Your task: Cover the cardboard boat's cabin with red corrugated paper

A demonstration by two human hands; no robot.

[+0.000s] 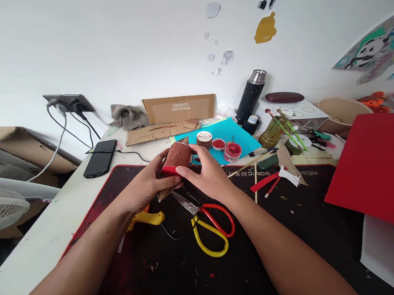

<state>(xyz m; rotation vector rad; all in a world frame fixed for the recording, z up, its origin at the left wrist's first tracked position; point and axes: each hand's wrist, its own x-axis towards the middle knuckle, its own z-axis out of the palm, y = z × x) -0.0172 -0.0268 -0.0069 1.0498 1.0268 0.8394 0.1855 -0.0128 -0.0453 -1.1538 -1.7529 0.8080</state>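
Observation:
Between my two hands is a red-painted cardboard piece [178, 155] with a curved top and a bright red strip along its near edge. My left hand [154, 176] grips its left side, thumb along the bottom. On the right side my right hand [207, 168] holds it, thumb pressed on the red strip. Scissors [190, 206] with one red and one yellow handle lie just below, blades pointing toward the piece. A yellow-handled tool [151, 218] rests under my left wrist, its other end hidden.
Open pots of red paint [232, 151] stand on a blue sheet [241, 133]. A phone [100, 158] lies at the left, a black flask [252, 95] leans by the wall. Paper scraps [288, 175] and a large red sheet [372, 168] are at the right.

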